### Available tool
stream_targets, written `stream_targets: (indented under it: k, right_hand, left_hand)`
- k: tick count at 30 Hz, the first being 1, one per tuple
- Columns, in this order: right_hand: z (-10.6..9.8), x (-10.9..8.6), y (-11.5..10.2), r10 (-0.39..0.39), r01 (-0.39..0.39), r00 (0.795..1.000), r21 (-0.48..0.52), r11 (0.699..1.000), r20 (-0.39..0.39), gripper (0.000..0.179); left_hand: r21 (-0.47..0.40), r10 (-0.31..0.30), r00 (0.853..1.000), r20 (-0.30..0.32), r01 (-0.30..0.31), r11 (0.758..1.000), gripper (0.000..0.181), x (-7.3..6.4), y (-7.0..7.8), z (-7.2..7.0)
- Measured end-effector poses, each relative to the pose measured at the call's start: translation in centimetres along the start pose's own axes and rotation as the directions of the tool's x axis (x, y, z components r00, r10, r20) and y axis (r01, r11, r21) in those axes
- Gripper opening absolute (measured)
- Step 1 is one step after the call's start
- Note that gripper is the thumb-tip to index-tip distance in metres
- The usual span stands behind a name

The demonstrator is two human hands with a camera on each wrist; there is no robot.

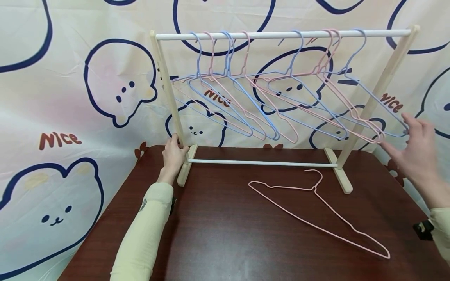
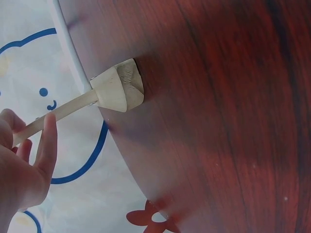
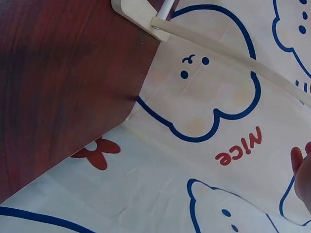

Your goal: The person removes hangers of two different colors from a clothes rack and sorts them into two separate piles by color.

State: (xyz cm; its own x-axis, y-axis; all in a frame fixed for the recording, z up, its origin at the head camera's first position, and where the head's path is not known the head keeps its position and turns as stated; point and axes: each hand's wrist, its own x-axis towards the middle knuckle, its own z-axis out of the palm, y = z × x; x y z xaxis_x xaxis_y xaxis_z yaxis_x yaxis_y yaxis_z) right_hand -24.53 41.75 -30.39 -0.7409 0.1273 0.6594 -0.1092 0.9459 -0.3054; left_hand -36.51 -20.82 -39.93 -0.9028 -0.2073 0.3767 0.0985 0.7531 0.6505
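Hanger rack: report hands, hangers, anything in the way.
Left hand grips rack's left post. Right hand near end of rightmost blue hanger, contact unclear. Pink hanger on table, clear of both hands.

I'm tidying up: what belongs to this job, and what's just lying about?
Seemingly in the job:
rack, its post gripped by the left hand
hung pink and blue hangers
loose pink hanger

Just surroundings:
table underneath
printed backdrop behind

Right grip [image 3: 304,177] mostly outside right-wrist view
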Motion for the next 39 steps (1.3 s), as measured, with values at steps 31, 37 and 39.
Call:
stream_targets:
  k: [31, 37, 39]
  right_hand:
    - [1.3, -1.3, -1.4, -0.16, 0.193, 0.904, 0.044, 0.98, -0.396, 0.054]
    - [0.9, -1.8, -1.5, -0.091, 0.146, 0.898, 0.095, 0.985, -0.431, 0.056]
    - [0.7, -1.9, -1.5, -0.063, 0.121, 0.898, 0.107, 0.987, -0.435, 0.057]
  left_hand:
    - [-0.002, -0.009, 1.0, -0.017, 0.009, 1.0, 0.027, 0.0, 0.0, 0.1]
    - [0.011, -0.005, 1.0, -0.02, 0.005, 1.0, 0.028, 0.0, 0.0, 0.2]
    - [0.013, -0.008, 1.0, -0.016, 0.008, 1.0, 0.029, 0.0, 0.0, 0.2]
